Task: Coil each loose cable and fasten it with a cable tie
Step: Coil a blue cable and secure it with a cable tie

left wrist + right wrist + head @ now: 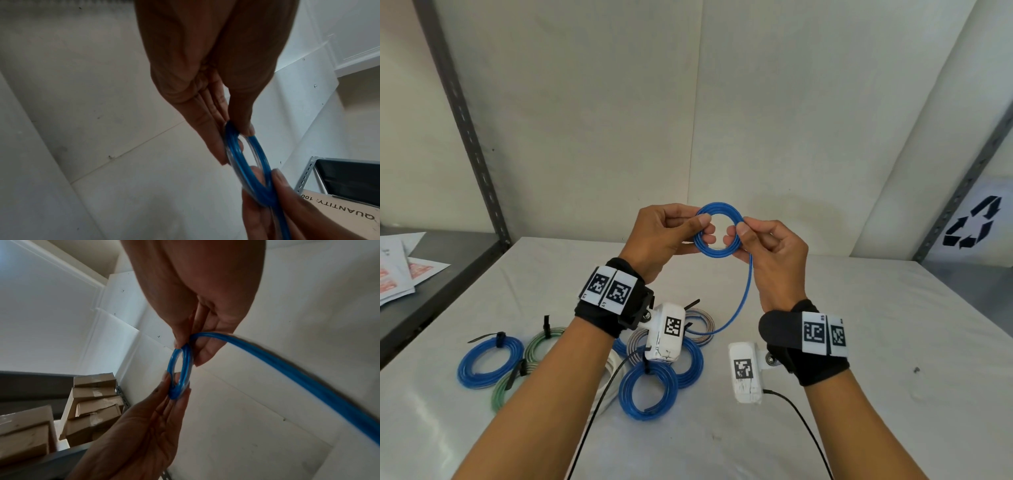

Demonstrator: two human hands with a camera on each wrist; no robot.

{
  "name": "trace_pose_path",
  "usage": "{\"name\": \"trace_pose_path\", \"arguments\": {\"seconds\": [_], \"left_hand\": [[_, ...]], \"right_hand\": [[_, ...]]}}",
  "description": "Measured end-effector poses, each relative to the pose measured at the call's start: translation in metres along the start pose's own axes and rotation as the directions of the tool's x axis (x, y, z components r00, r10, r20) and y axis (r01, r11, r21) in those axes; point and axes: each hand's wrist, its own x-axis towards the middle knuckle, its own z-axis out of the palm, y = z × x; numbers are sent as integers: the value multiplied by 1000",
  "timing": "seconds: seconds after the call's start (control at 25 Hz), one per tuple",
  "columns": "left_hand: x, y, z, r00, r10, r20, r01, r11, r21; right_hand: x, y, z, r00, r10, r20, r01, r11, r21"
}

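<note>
A blue cable (719, 208) is wound into a small coil held in the air above the table. My left hand (671, 236) pinches the coil's left side between thumb and fingers (244, 113). At the coil's right side my right hand (767, 246) pinches it with thumb and forefinger (180, 337). A loose tail (748, 291) hangs from the right hand and curves down toward the table, ending behind the left wrist camera. The coil (242, 160) shows edge-on in both wrist views, as does the tail (308, 382) in the right wrist view.
Several coiled cables fastened with black ties lie on the white table (859, 342) under my left forearm: blue (489, 361), green (544, 342), grey (702, 323), blue (647, 390). Papers (400, 270) lie on the left shelf. Cardboard boxes (92, 400) stand beyond.
</note>
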Motion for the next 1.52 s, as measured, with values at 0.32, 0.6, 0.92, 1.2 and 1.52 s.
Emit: {"name": "trace_pose_path", "arguments": {"seconds": [0.32, 0.6, 0.92, 1.2, 1.52], "left_hand": [[-3, 2, -14, 951, -130, 279, -22, 876, 482], [0, 3, -10, 976, 4, 217, -100, 895, 436], [0, 0, -2, 1000, 1, 17, -2, 1000, 27], [-1, 3, -3, 1000, -17, 25, 16, 1000, 24], [-5, 7, -8, 951, -127, 281, -24, 878, 479]], "right_hand": [[22, -12, -24, 848, 146, 509, 173, 832, -526], [17, -6, -24, 906, -12, 423, 201, 892, -404], [-6, 9, -6, 996, 89, 22, -91, 987, 133], [1, 1, -4, 997, 33, 63, -36, 998, 50], [26, -19, -19, 800, 208, 563, 238, 752, -615]]}}
